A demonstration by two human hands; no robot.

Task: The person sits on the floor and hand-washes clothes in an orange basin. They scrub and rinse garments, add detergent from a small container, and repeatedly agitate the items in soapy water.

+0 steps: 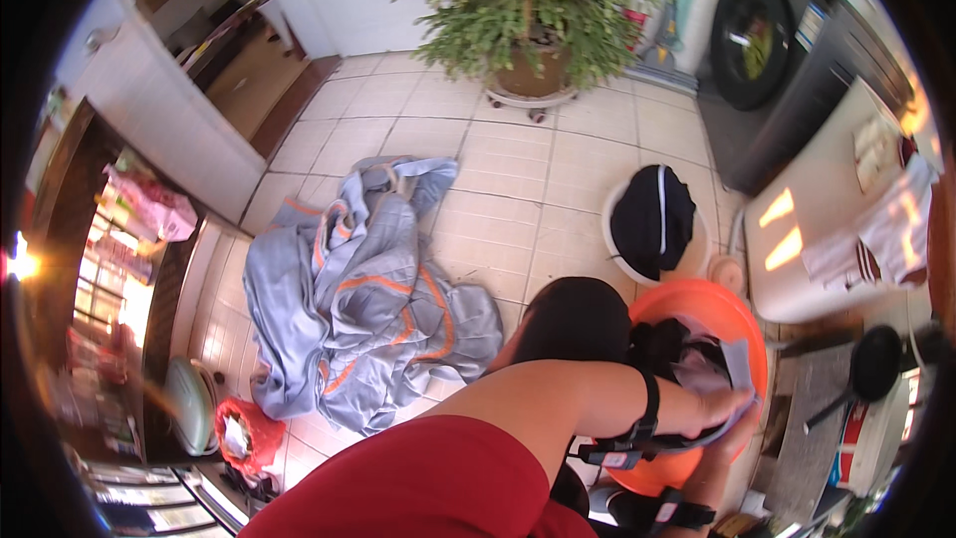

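At the lower right stands an orange plastic basin [750, 329] holding dark and light clothes. My left hand [709, 411] and my right hand [736, 437] are close together at the basin's near right side, both on a pale grey-lilac cloth [736, 366]. Which edge each hand grips is partly hidden. Black straps with small devices circle both forearms. A large crumpled grey-blue quilted cover with orange trim [373, 299] lies on the tiled floor to the left. Behind the orange basin, black clothing with a white stripe [650, 220] fills a white basin [702, 239].
A potted plant [530, 75] on a wheeled stand is at the back. A front-loading washing machine [754, 37] and a white appliance draped with cloth [792, 239] stand at right. A red bag-lined bin [250, 433] is at lower left, near a dark shelf and a door [164, 82].
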